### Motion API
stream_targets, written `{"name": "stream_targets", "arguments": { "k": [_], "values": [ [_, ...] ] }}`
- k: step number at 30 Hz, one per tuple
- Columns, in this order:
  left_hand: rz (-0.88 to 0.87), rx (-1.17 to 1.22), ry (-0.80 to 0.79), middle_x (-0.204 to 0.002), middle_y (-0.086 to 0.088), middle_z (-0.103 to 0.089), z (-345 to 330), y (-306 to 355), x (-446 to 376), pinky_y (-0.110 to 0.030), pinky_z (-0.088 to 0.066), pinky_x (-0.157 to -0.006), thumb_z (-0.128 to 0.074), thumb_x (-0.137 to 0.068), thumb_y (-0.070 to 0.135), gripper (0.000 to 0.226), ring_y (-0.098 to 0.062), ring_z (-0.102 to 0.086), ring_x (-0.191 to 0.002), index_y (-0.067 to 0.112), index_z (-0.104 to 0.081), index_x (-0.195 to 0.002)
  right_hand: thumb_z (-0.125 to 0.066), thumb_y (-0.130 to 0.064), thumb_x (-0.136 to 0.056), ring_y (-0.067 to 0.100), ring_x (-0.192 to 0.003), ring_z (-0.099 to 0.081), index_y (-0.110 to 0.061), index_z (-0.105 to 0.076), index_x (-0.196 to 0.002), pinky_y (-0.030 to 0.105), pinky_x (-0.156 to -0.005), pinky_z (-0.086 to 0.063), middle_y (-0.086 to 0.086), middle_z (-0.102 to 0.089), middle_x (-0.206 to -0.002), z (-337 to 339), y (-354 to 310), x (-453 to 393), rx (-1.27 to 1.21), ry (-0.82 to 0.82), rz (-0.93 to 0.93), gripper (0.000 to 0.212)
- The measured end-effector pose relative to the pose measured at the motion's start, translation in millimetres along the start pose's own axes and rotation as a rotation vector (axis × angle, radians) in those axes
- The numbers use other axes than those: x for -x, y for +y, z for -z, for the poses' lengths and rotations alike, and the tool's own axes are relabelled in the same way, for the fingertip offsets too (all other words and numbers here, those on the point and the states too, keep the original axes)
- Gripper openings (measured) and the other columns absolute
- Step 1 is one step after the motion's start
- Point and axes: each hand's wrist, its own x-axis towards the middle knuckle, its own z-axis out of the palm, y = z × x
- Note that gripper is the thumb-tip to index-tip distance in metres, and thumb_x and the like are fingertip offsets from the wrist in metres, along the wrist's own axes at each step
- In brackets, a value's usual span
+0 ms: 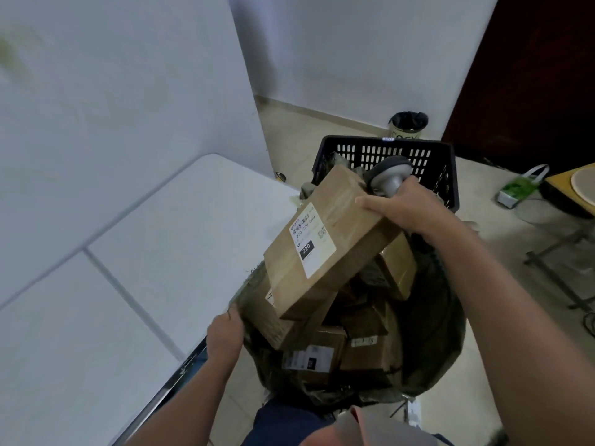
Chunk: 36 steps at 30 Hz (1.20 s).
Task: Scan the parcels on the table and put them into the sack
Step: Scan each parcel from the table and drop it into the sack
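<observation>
right hand [407,209] grips the far end of a long brown parcel [325,243], thumb lying along its top face, fingers wrapped under. the same hand also holds a grey scanner [388,177], whose head sticks out past the knuckles. the parcel is tilted, near end lower, hanging over the open mouth of the sack [438,320]. its white shipping label [311,239] faces up, with a barcode and a black "220" block. can't tell if its low end touches the boxes below or just hangs above them.

left hand [225,333] pinches the near rim of the sack, fingers curled round the dark green fabric, holding the mouth open just beside the table edge.

inside the sack: several brown boxes piled up. one with a white label [307,358] lies low near the middle, another box [367,352] just right of it, one more box [399,268] up against the far-right wall under the right wrist. a long box [273,320] leans under the held parcel.

white folding table [145,268] on the left, with a seam across it. black plastic basket [386,159] stands on the floor behind the sack, some green fabric in it. small bin with a black liner [408,125] by the far wall. green and white bag [518,188] on the floor to the right, near a yellow table corner [560,181]. floor is beige tile.
</observation>
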Motion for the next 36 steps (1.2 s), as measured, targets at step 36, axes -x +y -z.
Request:
{"name": "stream_targets", "arguments": {
  "k": [36],
  "values": [
    [0.174, -0.071, -0.38, -0.085, -0.018, -0.07, -109, -56, -11, -0.045, -0.057, -0.086, -0.047, -0.102, 0.031, 0.039, -0.036, -0.068, -0.086, 0.001, -0.065, -0.085, -0.074, -0.069, -0.067, 0.015, -0.103, -0.045, -0.015, -0.025, -0.148, 0.028, -0.088, -0.041, 0.003, -0.05, -0.134, 46, 19, 21, 0.599, -0.318, 0.245, 0.11]
  ]
}}
